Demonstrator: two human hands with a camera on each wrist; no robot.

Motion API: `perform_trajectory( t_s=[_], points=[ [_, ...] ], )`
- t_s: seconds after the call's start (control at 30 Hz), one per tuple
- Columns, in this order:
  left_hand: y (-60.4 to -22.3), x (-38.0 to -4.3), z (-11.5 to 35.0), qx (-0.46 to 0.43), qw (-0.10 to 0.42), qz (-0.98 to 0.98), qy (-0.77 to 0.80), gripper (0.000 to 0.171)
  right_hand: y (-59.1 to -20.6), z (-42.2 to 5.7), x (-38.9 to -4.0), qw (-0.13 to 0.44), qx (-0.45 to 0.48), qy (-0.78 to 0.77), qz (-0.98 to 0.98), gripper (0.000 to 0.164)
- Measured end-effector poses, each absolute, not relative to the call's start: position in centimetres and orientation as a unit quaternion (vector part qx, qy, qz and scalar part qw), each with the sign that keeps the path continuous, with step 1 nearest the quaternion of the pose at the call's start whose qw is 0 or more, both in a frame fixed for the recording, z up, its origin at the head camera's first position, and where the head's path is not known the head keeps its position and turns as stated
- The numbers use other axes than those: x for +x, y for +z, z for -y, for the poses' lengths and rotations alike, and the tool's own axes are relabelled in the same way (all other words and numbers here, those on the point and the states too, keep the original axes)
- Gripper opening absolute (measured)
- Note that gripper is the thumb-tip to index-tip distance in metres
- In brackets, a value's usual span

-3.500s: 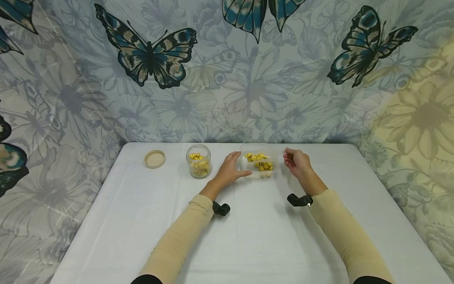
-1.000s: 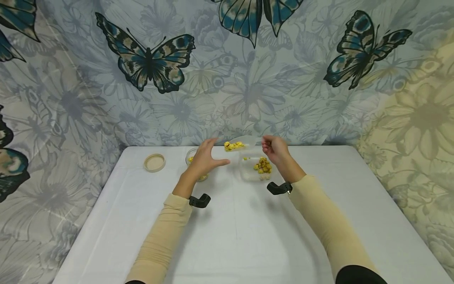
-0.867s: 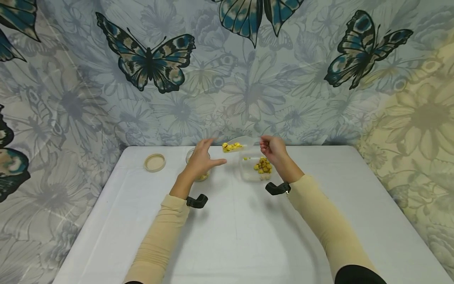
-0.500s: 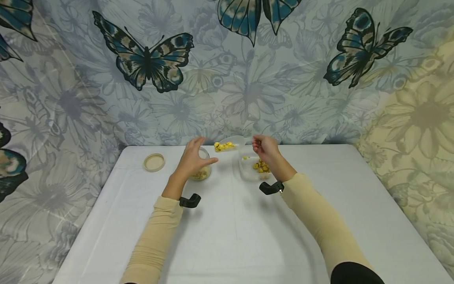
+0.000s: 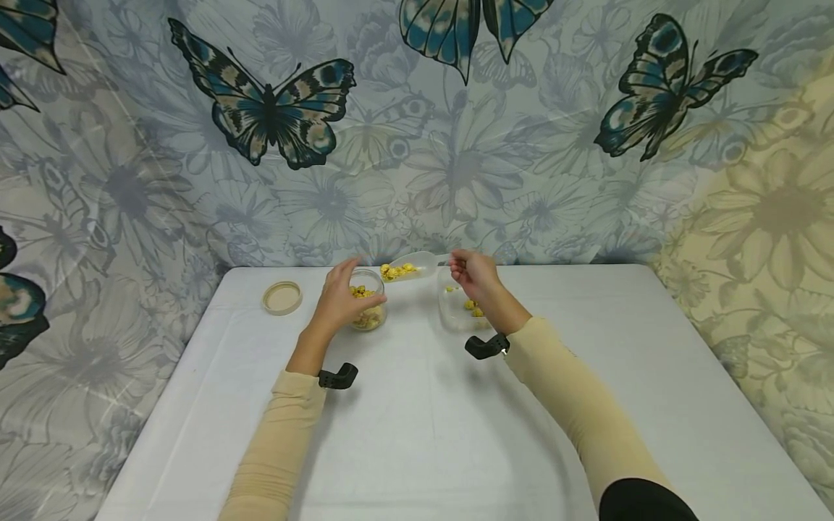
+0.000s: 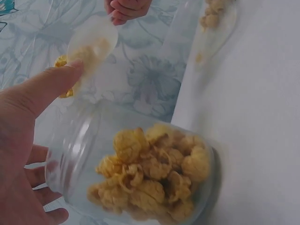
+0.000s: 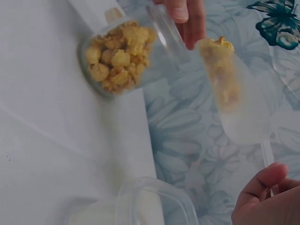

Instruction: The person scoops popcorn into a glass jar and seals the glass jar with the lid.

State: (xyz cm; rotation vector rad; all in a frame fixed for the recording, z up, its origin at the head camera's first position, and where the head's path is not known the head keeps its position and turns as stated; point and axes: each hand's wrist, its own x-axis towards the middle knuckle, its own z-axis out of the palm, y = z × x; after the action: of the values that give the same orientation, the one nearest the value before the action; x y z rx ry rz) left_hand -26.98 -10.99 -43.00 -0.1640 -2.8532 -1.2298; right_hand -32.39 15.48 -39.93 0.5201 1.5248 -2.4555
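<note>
My right hand [image 5: 474, 276] grips the thin handle of a translucent plastic scoop [image 7: 248, 119] that carries yellow popcorn [image 5: 397, 270]. The scoop is raised above the table, its front end close to the mouth of a glass jar [image 5: 374, 318]. The jar stands upright, partly filled with popcorn [image 6: 150, 176]. My left hand [image 5: 339, 300] is at the jar's left side, thumb and fingers spread about its rim. In the left wrist view the thumb stands apart from the glass; whether the fingers touch it I cannot tell. A clear plastic tub [image 5: 449, 315] with some popcorn sits partly behind my right forearm.
A round cream-coloured lid [image 5: 282, 298] lies left of the jar on the white-covered table [image 5: 404, 434]. A butterfly-patterned backdrop [image 5: 417, 166] hangs right behind the table's far edge.
My right hand has lifted the popcorn-filled scoop from the tub and carried it left to the jar. My left hand has moved left from the tub to the jar's side.
</note>
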Motion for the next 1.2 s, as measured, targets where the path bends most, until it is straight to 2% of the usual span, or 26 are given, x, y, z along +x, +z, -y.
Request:
perform_trajectory(
  t_s=[0.2, 0.37, 0.73, 0.93, 1.2],
  points=[
    [-44.0, -27.0, 11.7, -0.024, -0.008, 0.91, -0.414, 0.107, -40.0, -15.1, -32.3, 0.1, 0.176, -0.825, -0.528, 0.006],
    [-44.7, -27.0, 12.1, -0.022, -0.007, 0.913, -0.408, 0.11, -40.0, -14.8, -32.2, 0.102, 0.172, -0.822, -0.533, 0.007],
    [-46.1, -27.1, 12.4, 0.0, -0.001, 0.892, -0.453, 0.1, -40.0, -14.2, -32.3, 0.101, 0.175, -0.821, -0.535, 0.008],
    [-46.4, -27.1, 12.6, 0.008, -0.003, 0.881, -0.473, 0.101, -39.0, -13.3, -32.2, 0.081, 0.155, -0.819, -0.546, 0.009],
    [-46.4, -27.0, 12.4, 0.007, -0.006, 0.887, -0.462, 0.1, -37.5, -11.6, -32.3, 0.024, 0.109, -0.793, -0.598, 0.013]
  ],
)
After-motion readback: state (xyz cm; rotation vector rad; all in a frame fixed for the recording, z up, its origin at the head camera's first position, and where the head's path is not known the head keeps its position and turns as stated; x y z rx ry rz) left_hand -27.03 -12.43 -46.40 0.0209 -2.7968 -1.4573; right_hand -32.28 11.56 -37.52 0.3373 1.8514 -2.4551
